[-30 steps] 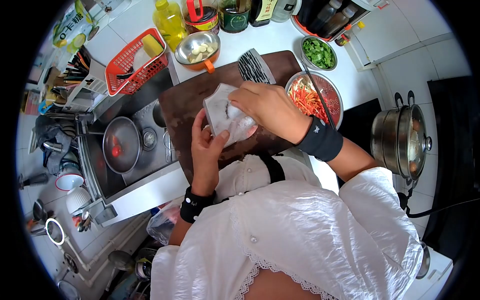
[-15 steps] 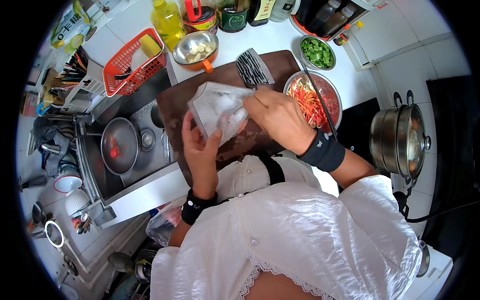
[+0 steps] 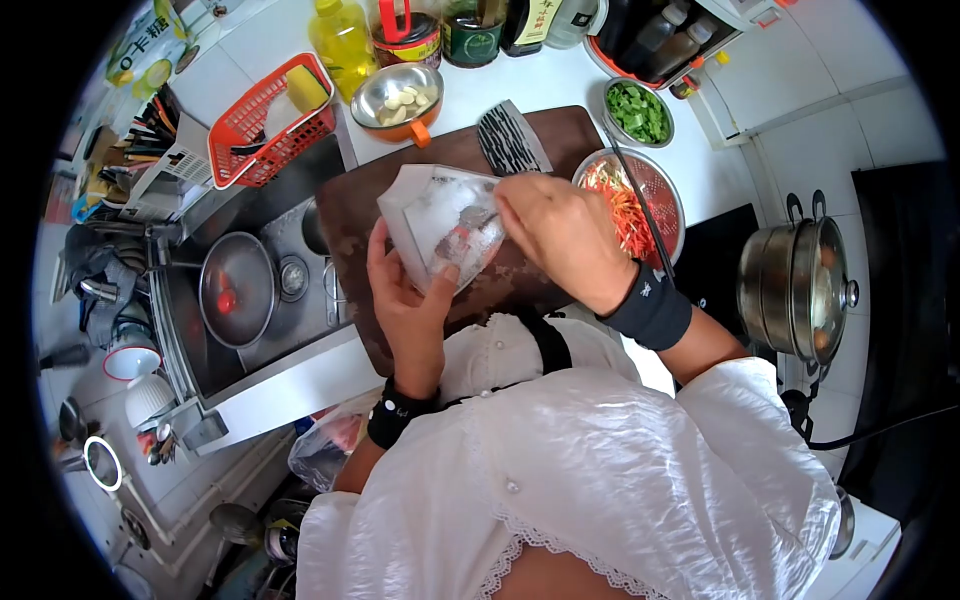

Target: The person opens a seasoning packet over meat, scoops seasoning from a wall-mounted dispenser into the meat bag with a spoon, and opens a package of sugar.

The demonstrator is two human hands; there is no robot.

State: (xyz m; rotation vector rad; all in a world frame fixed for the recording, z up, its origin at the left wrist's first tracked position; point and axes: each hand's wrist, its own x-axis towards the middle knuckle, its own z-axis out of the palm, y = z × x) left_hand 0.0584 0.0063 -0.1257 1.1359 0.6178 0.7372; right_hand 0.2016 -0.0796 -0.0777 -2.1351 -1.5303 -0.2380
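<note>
My left hand (image 3: 412, 305) grips a clear faceted plastic container (image 3: 400, 205) from below, thumb against its near side. White granules (image 3: 447, 195) that look like salt or sugar lie inside. My right hand (image 3: 560, 230) is closed at the container's right side, pinching a small spoon (image 3: 478, 216) whose bowl is down among the granules. The right fingers hide most of its handle. Both hands are above a dark brown cutting board (image 3: 355, 215). A black-and-white striped piece (image 3: 513, 138), its kind unclear, lies on the board's far part.
Right of the board stands a red colander (image 3: 655, 190) of shredded vegetables with dark chopsticks (image 3: 640, 190) across it. A bowl of chopped greens (image 3: 638, 112) and a bowl of garlic cloves (image 3: 395, 100) stand behind. At left is the sink (image 3: 255, 375); at right, a steamer pot (image 3: 790, 290).
The container has tipped so that its inside shows more, and the spoon's bowl is now visible in the granules. My right hand has shifted slightly to the right.
</note>
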